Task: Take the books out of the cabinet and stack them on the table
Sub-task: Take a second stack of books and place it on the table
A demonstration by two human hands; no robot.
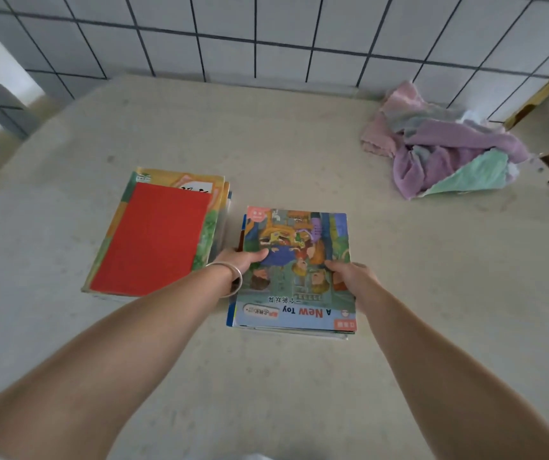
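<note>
Red-topped stack (153, 240) beside picture books (299, 270) held by left hand (243, 260) and right hand (349, 277).

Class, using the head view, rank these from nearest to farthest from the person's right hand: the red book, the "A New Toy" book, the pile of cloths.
1. "A New Toy" book: held by the right hand, on the right stack.
2. Red book: atop the left stack, past the left hand.
3. Pile of cloths: far right, near the tiled wall.

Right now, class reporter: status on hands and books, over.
Left hand and right hand both gripping "A New Toy" bundle. Red-topped stack beside it, left. Cloth pile far right, not obstructing.
</note>
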